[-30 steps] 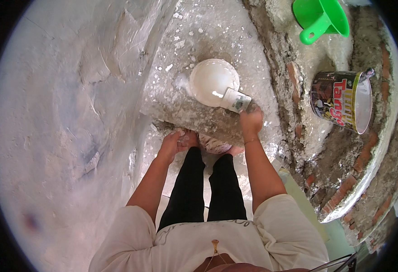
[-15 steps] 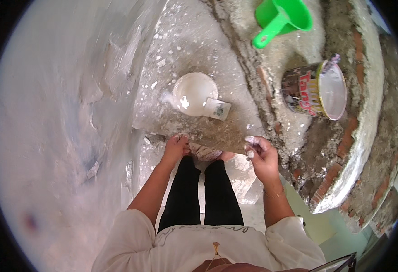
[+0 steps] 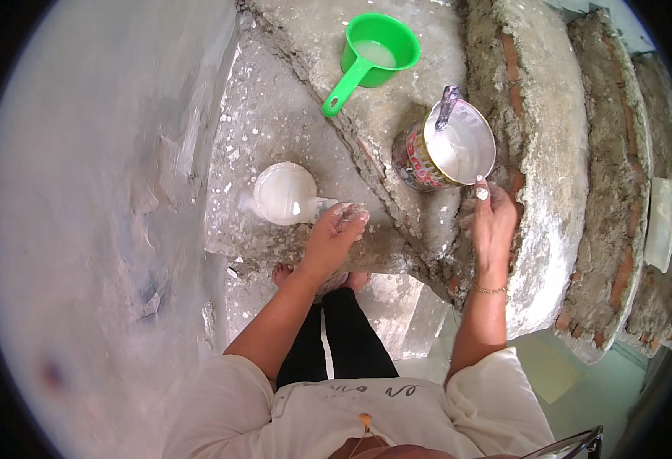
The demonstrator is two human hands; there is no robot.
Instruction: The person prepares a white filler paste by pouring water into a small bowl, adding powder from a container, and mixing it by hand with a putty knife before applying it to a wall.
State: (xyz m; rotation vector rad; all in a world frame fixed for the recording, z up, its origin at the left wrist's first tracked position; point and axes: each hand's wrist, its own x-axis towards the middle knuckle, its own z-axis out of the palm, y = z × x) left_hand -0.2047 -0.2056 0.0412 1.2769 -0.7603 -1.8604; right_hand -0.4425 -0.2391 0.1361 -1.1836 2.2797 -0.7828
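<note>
Just left of my curled left fingers (image 3: 353,215), whose grip I can't make out, the bowl (image 3: 285,165) already holds white paste (image 3: 281,191), while to their right the can (image 3: 414,162), seemingly not yet emptied, stands right by my raised right fingers (image 3: 483,196), grip unclear.

The tin (image 3: 416,161) looks like metal, glossy and printed outside, smooth and silvery inside, and beyond it to the left the green dipper (image 3: 360,70) is shiny, smooth plastic. Left of the tin, the white paste (image 3: 282,195) in the bowl (image 3: 284,164) has a wet gloss, while the step (image 3: 430,226) beneath the tin is matt, rough concrete, with coarse brick (image 3: 511,65) showing to its right. Nearer than the tin, the shirt (image 3: 328,417) is soft white cloth and the trousers (image 3: 359,336) dull black cloth.
</note>
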